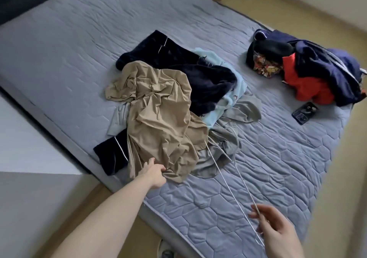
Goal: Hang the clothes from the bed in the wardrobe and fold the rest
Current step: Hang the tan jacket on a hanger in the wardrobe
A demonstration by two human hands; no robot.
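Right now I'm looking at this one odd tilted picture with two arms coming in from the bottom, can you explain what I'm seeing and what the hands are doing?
There is no machine here. A person wears a wide-angle camera on the head, looking forward and down, so the arms at the bottom are their own, and the lens bends the room.

The grey quilted bed carries a loose pile: a tan garment on top, over a dark navy garment, a light blue one and a grey one. A second heap with a red garment lies farther right, with a phone beside it.

The left hand pinches the tan garment's edge. The right hand holds a thin white wire hanger whose far end reaches into the pile.
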